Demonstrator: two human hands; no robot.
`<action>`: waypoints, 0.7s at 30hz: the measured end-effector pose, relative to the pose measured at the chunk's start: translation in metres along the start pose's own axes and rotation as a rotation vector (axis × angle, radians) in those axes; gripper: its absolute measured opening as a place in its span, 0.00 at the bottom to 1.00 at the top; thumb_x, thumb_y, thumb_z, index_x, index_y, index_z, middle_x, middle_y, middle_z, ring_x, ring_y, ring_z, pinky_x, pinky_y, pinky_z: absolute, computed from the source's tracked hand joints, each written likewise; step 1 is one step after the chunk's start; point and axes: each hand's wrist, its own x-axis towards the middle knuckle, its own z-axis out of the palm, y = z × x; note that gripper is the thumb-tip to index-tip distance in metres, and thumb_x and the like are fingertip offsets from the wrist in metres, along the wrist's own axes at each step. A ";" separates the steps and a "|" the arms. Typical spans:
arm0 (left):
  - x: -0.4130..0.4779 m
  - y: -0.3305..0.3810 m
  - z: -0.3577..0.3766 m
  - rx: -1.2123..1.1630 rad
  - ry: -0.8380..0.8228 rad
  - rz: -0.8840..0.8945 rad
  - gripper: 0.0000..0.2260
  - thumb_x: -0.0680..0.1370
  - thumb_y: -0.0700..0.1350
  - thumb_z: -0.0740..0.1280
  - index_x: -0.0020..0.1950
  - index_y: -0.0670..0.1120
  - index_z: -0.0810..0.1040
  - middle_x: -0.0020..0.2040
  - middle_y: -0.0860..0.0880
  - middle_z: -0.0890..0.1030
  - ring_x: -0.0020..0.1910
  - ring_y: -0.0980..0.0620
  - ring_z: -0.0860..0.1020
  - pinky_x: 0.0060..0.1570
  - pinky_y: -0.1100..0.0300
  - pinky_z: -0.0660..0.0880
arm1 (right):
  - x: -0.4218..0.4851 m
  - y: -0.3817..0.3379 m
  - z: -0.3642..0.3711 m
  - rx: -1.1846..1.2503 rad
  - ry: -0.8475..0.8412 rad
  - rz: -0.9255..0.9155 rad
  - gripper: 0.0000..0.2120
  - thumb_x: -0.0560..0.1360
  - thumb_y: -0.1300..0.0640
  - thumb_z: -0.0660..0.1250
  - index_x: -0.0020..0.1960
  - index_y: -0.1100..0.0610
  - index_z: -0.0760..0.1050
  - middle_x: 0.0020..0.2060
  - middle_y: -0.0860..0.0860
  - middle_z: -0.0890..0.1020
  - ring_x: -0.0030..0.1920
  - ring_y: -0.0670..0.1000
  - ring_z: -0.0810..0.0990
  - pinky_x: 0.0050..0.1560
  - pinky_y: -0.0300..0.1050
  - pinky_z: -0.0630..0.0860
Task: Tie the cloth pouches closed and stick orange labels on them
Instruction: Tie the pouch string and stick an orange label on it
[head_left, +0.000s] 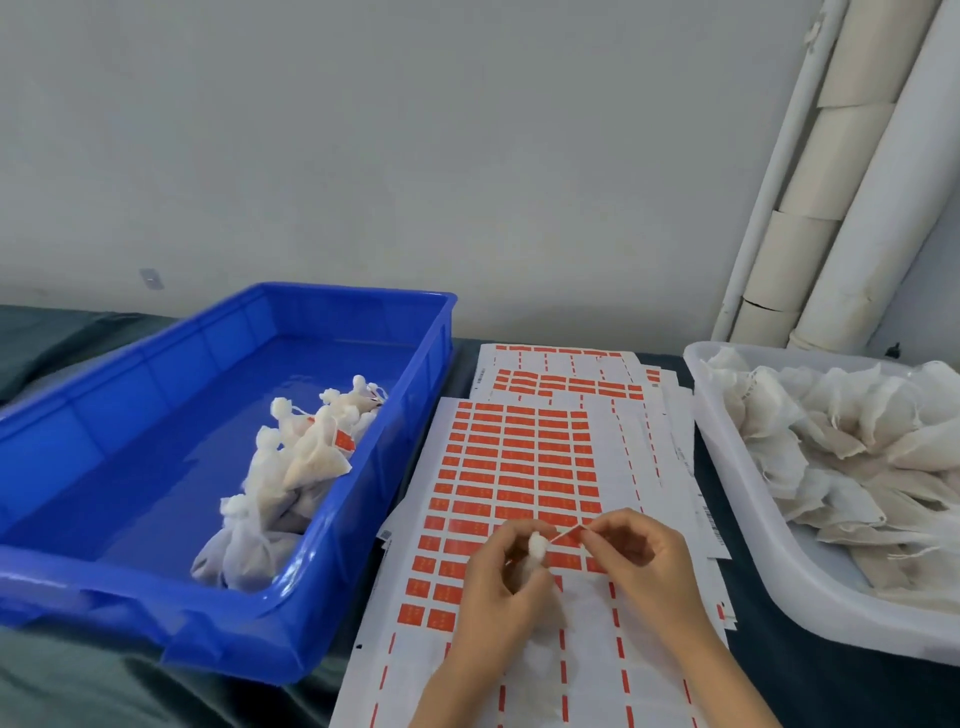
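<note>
Both hands work low centre, over the sheets.

- Left hand (496, 577): fingers curled round a small white cloth pouch (537, 550). It grips the pouch below the bunched neck, and the puffed top shows above the fingers. The pouch is held just above the label sheet (511, 467).
- Right hand (641, 564): thumb and forefinger are pressed together, pinching one end of a thin orange label (567, 534). The label slants down-left to the pouch neck. I cannot tell whether it is stuck there.
- The label sheet has rows of orange labels in its upper part and peeled gaps toward the near edge. More sheets lie fanned out behind it.
- Blue crate (291, 618), left of the sheets: a pile of tied pouches (296, 467) lies against its right wall, with an orange label showing on at least one.
- White tray (810, 597), right of the sheets: a heap of loose pouches (841, 436) with open, frayed mouths.
- Dark green cloth (78, 686) covers the table.
- Cardboard tubes (810, 223) lean in the far right corner against the pale wall.
</note>
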 end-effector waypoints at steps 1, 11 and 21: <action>-0.004 0.006 -0.004 0.051 -0.005 0.002 0.09 0.77 0.43 0.68 0.52 0.57 0.79 0.47 0.64 0.80 0.52 0.62 0.77 0.53 0.70 0.76 | 0.001 -0.005 0.001 0.011 -0.020 0.002 0.05 0.70 0.54 0.73 0.44 0.53 0.80 0.41 0.41 0.84 0.45 0.44 0.83 0.41 0.32 0.79; -0.017 0.128 -0.130 0.388 0.165 0.504 0.12 0.73 0.44 0.72 0.51 0.61 0.80 0.45 0.65 0.81 0.47 0.64 0.79 0.48 0.71 0.76 | 0.022 -0.167 0.053 0.173 -0.425 -0.395 0.09 0.72 0.51 0.68 0.50 0.53 0.77 0.39 0.46 0.84 0.38 0.49 0.84 0.34 0.34 0.77; 0.093 0.144 -0.218 0.727 0.304 0.327 0.03 0.76 0.44 0.68 0.44 0.46 0.80 0.41 0.49 0.83 0.40 0.52 0.80 0.43 0.57 0.77 | 0.105 -0.222 0.172 -0.305 -0.284 -0.437 0.10 0.69 0.54 0.71 0.39 0.61 0.78 0.31 0.49 0.78 0.33 0.46 0.73 0.36 0.43 0.72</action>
